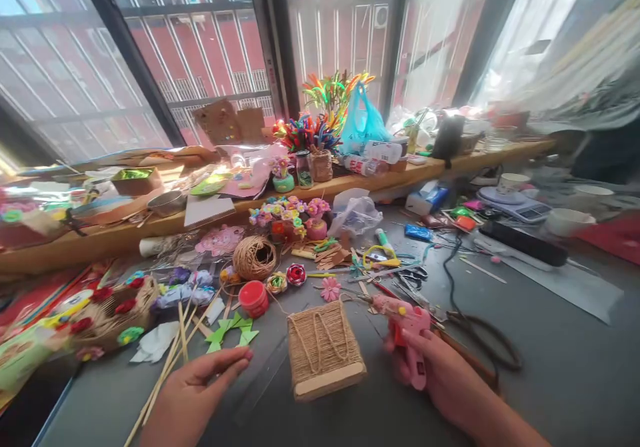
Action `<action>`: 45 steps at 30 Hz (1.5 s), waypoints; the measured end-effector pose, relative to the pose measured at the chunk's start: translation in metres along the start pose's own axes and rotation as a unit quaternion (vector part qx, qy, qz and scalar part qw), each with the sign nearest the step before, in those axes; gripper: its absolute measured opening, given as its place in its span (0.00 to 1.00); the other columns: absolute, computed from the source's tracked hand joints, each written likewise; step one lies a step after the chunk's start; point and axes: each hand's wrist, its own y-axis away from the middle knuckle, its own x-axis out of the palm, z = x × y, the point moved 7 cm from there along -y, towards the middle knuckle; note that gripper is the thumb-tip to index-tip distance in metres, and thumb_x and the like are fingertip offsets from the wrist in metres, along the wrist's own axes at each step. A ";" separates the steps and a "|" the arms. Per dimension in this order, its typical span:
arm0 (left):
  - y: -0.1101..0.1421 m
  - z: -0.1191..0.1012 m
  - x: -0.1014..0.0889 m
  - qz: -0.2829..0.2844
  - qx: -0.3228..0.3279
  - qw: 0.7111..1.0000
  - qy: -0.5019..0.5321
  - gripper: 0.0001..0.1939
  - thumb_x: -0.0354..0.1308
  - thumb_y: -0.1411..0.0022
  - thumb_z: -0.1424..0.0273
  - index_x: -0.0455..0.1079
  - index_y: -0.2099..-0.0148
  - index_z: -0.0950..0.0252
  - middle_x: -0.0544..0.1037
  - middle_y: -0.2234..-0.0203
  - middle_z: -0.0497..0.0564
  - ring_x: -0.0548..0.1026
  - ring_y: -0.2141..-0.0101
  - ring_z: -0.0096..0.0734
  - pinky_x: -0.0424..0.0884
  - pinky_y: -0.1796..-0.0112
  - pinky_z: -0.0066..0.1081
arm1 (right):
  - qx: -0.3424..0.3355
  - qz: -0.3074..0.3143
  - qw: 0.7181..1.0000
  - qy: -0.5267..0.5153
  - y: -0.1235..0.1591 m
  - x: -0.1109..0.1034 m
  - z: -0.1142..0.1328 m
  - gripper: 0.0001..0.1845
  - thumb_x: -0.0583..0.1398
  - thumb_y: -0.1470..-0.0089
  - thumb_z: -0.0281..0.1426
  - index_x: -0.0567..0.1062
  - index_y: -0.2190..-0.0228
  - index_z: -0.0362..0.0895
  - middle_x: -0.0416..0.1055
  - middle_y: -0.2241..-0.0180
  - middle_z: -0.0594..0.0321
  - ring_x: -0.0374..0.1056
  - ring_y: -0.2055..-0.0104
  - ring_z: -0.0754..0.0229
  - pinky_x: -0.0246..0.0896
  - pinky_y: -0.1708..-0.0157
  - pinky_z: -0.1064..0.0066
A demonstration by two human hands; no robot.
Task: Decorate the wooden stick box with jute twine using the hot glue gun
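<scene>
My right hand (430,360) is wrapped round the handle of a pink hot glue gun (405,310). Its nozzle points left, above the far right corner of a twine-wrapped box (325,347). Twine lies in a zigzag across the box's upper face, and a bare light strip runs along its near edge. To the left of the box, my left hand (200,387) is closed, thumb and forefinger pinched together; whatever may be between the tips is too small to make out. Just beyond those fingertips lies a green folded-paper ring (233,332).
A twine ball (254,258), a red tub (253,298) and a pink flower (331,290) lie behind the box. Thin sticks (167,367) cross the table at left. Scissors (414,274) and a dark cord (453,280) are at right. A cluttered wooden ledge (240,206) runs below the windows.
</scene>
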 end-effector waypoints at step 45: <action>-0.003 -0.051 0.037 0.049 -0.021 0.963 0.265 0.26 0.82 0.58 0.52 0.79 0.66 0.64 0.87 0.67 0.55 0.78 0.75 0.29 0.71 0.72 0.25 | 0.030 -0.003 0.999 0.023 -0.003 -0.016 -0.022 0.23 0.78 0.53 0.48 0.86 0.65 0.42 0.83 0.65 0.57 0.70 0.76 0.62 0.59 0.77 0.71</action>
